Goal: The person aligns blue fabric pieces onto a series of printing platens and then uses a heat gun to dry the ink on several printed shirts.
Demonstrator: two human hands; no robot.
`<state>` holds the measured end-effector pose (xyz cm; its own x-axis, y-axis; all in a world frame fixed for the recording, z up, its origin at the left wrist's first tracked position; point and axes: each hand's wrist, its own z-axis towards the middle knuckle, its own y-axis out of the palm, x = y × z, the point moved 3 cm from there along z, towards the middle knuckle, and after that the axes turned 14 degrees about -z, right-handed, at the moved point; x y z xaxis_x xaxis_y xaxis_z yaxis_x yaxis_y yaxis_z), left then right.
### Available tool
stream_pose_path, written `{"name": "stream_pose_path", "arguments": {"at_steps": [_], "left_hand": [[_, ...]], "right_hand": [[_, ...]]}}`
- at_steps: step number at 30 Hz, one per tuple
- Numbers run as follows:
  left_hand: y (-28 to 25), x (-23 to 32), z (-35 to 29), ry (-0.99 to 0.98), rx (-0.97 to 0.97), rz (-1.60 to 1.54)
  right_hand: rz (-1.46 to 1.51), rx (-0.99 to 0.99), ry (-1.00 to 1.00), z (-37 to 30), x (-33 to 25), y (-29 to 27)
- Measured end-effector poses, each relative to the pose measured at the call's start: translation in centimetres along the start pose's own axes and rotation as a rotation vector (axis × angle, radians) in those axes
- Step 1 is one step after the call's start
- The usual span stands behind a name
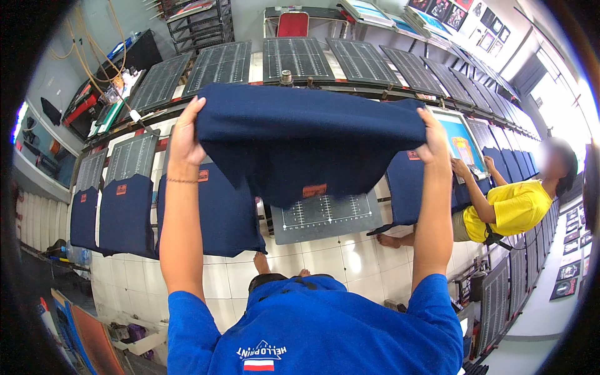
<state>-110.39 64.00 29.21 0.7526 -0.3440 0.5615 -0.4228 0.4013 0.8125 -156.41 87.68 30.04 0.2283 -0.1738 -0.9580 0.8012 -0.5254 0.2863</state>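
A navy T-shirt (300, 134) hangs stretched between my two raised hands, with a small orange print (314, 190) near its lower edge. My left hand (187, 132) grips its left end, thumb on top. At the opposite end, my right hand (432, 137) is closed on the cloth; some fingers are hidden. Below the shirt lies a dark printing board (328, 226) with white ruler marks, partly covered from view by the cloth. Navy shirts (209, 215) with orange prints lie on boards to the left, and another shirt (406, 187) lies to the right.
A co-worker in a yellow shirt (515, 209) stands at the right, both hands on a framed screen (459, 140). Beyond runs a far row of marked boards (297, 59). A red chair (293, 25) stands at the back. Hoses (81, 50) hang at upper left.
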Motion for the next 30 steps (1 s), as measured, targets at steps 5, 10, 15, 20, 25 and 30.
{"name": "stream_pose_path", "arguments": {"at_steps": [5, 10, 15, 20, 25, 30], "left_hand": [[7.7, -2.1, -14.0, 0.133, 0.204, 0.292], [0.2, -9.8, -25.3, -0.081, 0.301, 0.475], [-11.3, -19.6, -30.4, -0.478, 0.311, 0.529], [-24.2, -27.1, -34.1, -0.763, 0.283, 0.891], [-34.1, -19.1, -35.5, -0.636, 0.608, 1.205], [-45.9, 4.4, -39.9, 0.345, 1.185, 1.261]], "right_hand": [[-0.194, 0.131, -0.007, -9.1, -2.1, -4.0], [-0.299, 0.357, 0.280, -16.3, 8.2, -11.0], [-0.321, 0.304, 0.425, -17.7, 24.4, -18.1], [-0.724, 0.446, 0.431, -17.7, 32.8, -23.1], [-1.030, 0.522, 0.491, -18.0, 33.7, -25.4], [-1.611, 0.596, 0.321, -17.4, 30.6, -12.0]]}}
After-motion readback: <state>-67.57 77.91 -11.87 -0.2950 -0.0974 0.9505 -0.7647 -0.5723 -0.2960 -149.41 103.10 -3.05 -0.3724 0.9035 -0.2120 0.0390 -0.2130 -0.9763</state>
